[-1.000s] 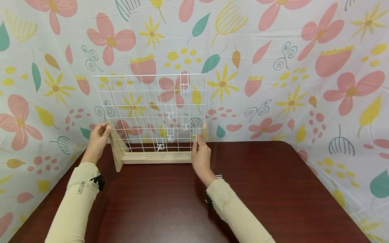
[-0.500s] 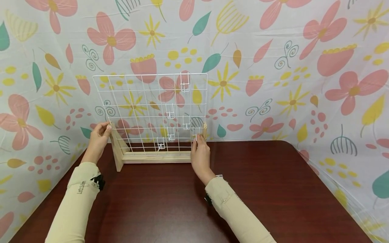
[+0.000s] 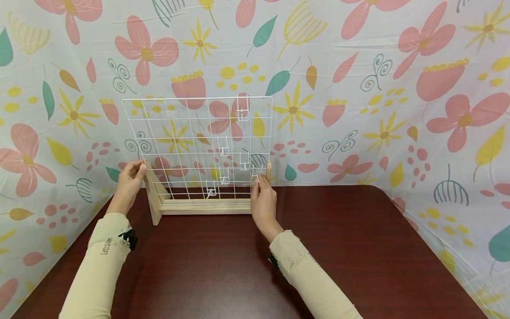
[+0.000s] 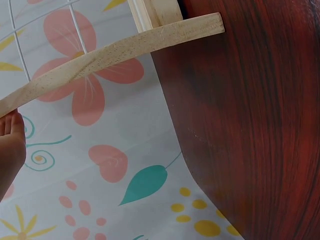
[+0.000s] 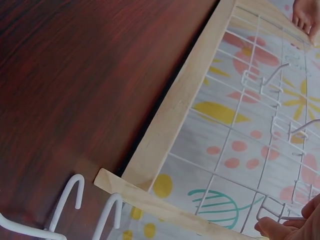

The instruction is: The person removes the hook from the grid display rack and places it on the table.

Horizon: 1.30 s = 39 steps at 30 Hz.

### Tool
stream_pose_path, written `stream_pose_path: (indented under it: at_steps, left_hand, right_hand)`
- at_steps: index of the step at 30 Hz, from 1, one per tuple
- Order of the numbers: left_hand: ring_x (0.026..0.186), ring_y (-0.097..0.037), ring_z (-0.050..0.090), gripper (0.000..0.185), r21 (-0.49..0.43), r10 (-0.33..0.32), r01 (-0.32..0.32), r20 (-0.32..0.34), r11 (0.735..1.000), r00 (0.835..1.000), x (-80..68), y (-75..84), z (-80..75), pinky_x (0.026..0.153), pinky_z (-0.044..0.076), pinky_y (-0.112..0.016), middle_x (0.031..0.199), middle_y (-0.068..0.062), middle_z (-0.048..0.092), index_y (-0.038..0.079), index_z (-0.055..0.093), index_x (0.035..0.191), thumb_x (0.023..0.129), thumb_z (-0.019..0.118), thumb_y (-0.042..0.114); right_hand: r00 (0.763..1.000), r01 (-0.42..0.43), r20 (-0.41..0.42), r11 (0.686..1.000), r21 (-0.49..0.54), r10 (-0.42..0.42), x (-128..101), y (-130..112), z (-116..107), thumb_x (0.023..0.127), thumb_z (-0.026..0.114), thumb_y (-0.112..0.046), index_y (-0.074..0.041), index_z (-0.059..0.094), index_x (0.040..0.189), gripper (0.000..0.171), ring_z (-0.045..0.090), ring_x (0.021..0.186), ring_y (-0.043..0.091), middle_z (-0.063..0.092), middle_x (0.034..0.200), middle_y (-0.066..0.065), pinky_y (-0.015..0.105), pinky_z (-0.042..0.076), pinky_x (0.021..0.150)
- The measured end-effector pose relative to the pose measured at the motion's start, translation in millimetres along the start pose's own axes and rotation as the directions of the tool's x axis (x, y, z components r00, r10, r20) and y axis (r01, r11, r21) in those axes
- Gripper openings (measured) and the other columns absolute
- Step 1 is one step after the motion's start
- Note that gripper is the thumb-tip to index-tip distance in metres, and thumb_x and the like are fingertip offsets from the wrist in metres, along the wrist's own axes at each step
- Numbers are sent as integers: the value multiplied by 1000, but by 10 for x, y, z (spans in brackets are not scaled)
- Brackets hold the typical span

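A white wire grid panel [image 3: 179, 133] stands upright in a pale wooden stand [image 3: 207, 208] on the table. My left hand [image 3: 131, 179] pinches the top of the stand's left wooden upright [image 4: 95, 60]. Low on the grid's right side, my right hand [image 3: 264, 206] pinches a small white wire hook [image 5: 272, 207] against the mesh. Several other white hooks hang on the grid, among them a top one [image 3: 242, 108], a middle one [image 3: 223, 148] and a low one [image 3: 210, 189]. The right hand hides part of the stand's right end.
The dark red-brown table [image 3: 207, 266] extends in front and to the right. A floral curtain [image 3: 350, 57] hangs behind and at both sides. Bent white wire prongs [image 5: 75, 190] show close to the right wrist camera; whether they rest on anything cannot be told.
Fingertips of the right hand have shifted very slightly at the same spot on the grid. The left hand and the stand stay where they were.
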<state>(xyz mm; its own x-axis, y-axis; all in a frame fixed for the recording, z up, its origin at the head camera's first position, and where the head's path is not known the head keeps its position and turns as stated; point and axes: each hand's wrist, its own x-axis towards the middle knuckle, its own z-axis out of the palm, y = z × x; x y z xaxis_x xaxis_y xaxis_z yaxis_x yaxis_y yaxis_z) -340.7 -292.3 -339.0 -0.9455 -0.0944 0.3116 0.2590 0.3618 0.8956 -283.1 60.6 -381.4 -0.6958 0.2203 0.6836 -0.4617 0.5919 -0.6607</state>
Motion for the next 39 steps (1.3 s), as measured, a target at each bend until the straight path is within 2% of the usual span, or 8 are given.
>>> stream_pose_path:
  at_steps: [4,9,16,26,34,39]
  left_hand:
    - [129,-18,39,54,-2,2,-2,3,1000,1000,10,4,-10,105,35,-23,146,-24,34,-6,31,144,104,37,30]
    - [126,-15,40,53,1,-5,5,-7,1000,1000,20,-14,-20,104,36,-22,143,-19,37,-5,31,144,104,38,29]
    - [130,-17,39,54,-6,7,-7,-1,1000,1000,2,-21,-8,105,35,-22,145,-24,35,-6,31,144,104,39,29]
    - [131,-18,38,55,-5,26,-26,-1,1000,1000,-30,1,-8,105,35,-22,144,-23,36,-5,33,143,103,40,32]
    - [126,-14,41,54,-4,24,-24,-11,1000,1000,-31,6,-10,100,37,-18,138,-17,41,-6,34,142,103,40,31]
    - [120,-7,44,52,-23,31,-32,-26,999,999,-16,1,0,97,38,-15,130,-7,46,-7,36,140,103,42,29]
  right_hand:
    - [1000,7,-8,1000,4,-7,13,-17,-14,100,50,-3,13,55,127,32,50,123,38,54,128,30,45,47,94]
    - [1000,-6,0,1000,5,6,16,-44,-45,101,48,-7,12,55,128,33,51,122,37,54,128,30,44,47,93]
    - [1000,-14,12,1000,16,14,-9,-92,-115,101,49,-8,9,55,128,33,54,118,33,54,129,27,42,51,89]
    - [998,58,-6,998,9,-58,-31,-148,-263,101,49,-8,8,59,125,31,55,119,32,59,126,23,42,48,94]
    - [996,87,3,995,38,-88,-62,-145,-391,100,50,-6,8,60,124,29,55,119,32,59,125,25,41,48,93]
    - [995,99,13,994,51,-100,-92,-133,-487,99,52,-5,6,60,126,30,54,120,32,59,126,24,42,48,94]
